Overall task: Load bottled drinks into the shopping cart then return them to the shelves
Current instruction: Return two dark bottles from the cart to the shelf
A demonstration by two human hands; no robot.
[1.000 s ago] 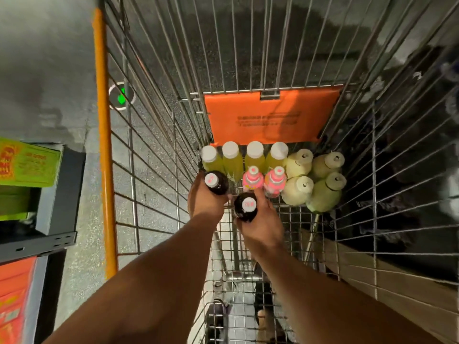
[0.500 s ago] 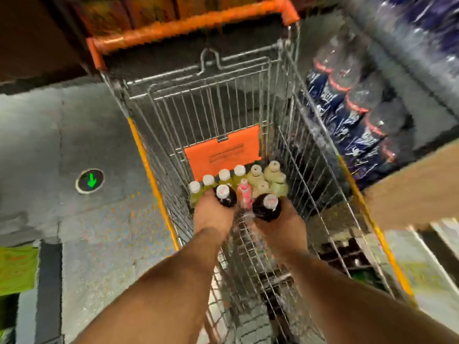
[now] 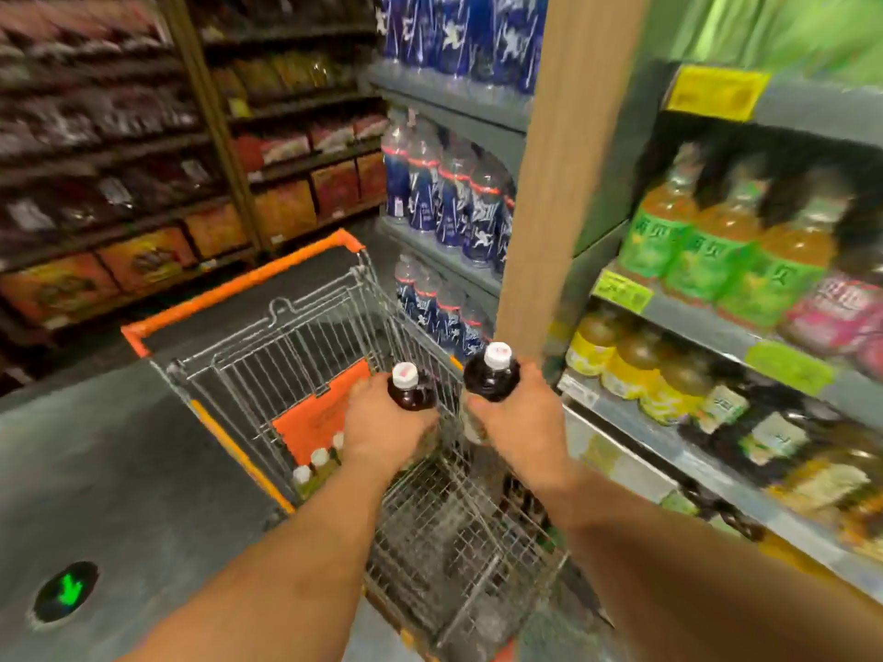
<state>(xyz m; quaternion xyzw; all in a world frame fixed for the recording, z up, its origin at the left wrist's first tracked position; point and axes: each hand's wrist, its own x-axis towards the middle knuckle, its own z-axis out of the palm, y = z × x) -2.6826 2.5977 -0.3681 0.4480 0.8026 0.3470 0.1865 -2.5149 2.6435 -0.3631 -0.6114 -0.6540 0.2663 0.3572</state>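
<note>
My left hand [image 3: 384,430] grips a dark bottle with a white cap [image 3: 408,389] above the wire shopping cart [image 3: 306,336]. My right hand [image 3: 518,422] grips a second dark white-capped bottle [image 3: 492,375], held over the cart's right rim, close to the drinks shelf [image 3: 707,327]. Yellow-green bottles with white caps [image 3: 317,463] stand in the cart by its orange flap [image 3: 315,418]; my left forearm hides most of the cart's load.
A wooden post [image 3: 564,174] rises just behind the right bottle. Blue-labelled water bottles [image 3: 449,198] fill shelves behind the cart. Orange, yellow and pink drinks [image 3: 716,241] line the right shelves. Snack shelves [image 3: 119,160] stand at the far left. A green arrow marker [image 3: 67,592] lies on the grey floor.
Both hands have lifted the dark bottles up out of the cart and to the right, toward the shelf. My view has swung up from the cart's inside to the aisle.
</note>
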